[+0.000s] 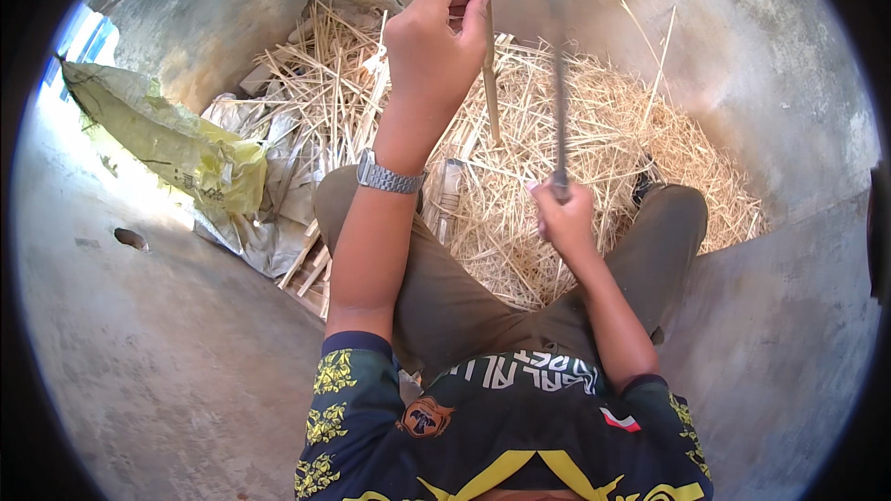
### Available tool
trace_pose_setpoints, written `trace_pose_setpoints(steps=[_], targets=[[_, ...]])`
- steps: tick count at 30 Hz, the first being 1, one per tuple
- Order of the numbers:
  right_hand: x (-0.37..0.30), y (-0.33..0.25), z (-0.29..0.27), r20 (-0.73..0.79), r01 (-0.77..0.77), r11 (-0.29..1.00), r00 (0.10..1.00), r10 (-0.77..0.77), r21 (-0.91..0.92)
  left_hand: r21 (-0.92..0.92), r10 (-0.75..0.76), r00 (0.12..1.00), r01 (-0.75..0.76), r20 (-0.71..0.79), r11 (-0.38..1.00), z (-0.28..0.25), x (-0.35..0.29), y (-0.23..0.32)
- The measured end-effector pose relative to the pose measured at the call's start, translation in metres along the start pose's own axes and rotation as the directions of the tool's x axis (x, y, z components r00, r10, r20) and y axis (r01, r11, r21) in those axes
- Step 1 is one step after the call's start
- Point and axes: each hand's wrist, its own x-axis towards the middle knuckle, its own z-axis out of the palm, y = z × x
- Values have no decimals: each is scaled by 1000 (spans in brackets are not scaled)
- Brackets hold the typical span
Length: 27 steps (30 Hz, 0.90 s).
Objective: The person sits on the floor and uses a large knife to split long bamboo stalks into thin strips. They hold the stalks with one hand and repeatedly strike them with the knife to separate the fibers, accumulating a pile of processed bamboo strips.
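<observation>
My left hand (432, 37), raised at the top middle, is closed round the upper end of a split bamboo piece (492, 104). The piece is pale yellow and narrow, and hangs almost upright with its lower end over the shavings. Lower down and to the right, my right hand (567, 221) grips the handle of a long knife (560, 102). Its thin dark blade points up and away from me, seen nearly edge-on and blurred toward the tip. A gap shows between blade and bamboo in this view.
A big heap of pale shavings (566, 144) lies between and beyond my legs. Loose bamboo strips (325, 83) pile up at the far left, near a yellow-green woven sack (176, 134). Grey concrete walls (742, 56) curve around me. More strips (311, 269) lie beside my left leg.
</observation>
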Motion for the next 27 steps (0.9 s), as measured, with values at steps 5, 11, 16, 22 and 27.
trace_pose_setpoints(steps=[5, 11, 16, 22, 27], targets=[[8, -51, 10, -168, 434, 729, 896, -411, 530, -7, 35, 996, -36, -77, 999, -9, 0, -15], [16, 47, 30, -22, -341, 920, 939, 343, -192, -16, 2, 1000, -2, 21, 1000, -7, -1, -2], [13, 69, 42, 46, -331, 942, 942, 333, -60, -41, 43, 999, -42, 27, 998, -3, -4, -4], [18, 113, 57, 4, -274, 962, 962, 274, -7, -72, 108, 990, -102, 90, 992, 5, -12, 5], [25, 150, 65, -32, -227, 974, 974, 226, -17, -98, 267, 957, -256, 117, 962, 14, -18, 13]])
